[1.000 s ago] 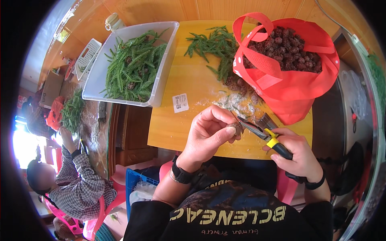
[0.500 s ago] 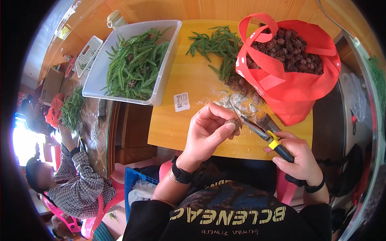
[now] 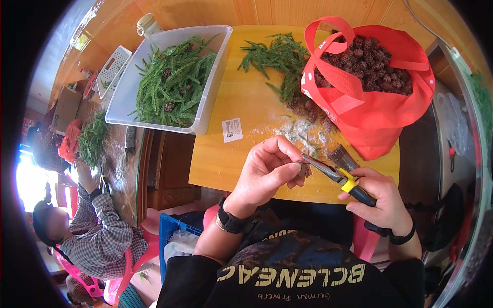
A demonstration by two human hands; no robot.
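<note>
- a small brown pine cone [image 3: 305,170] is held above the near part of the table [image 3: 215,167], pinched between thumb and fingers of the left hand [image 3: 270,172] and partly hidden by them.
- the right hand [image 3: 379,197] is wrapped around yellow-and-black pliers [image 3: 336,176], their tips at the cone; i cannot tell whether they bite on anything.
- this cone looks partway worked: the tool is at it, and it is not set down.
- untreated, by the look of it: the loose cones [image 3: 370,64] filling the red bag [image 3: 372,126], with loose green sprigs [image 3: 277,56] beside it.
- the whitish tub [image 3: 154,127] holds more greenery with a few cones among it.
- open tabletop lies left of the hands, around a white label [image 3: 232,130]; rightward, the bag and a dark bundle [image 3: 343,158] leave less room.
- both arms cross the table's near edge.
</note>
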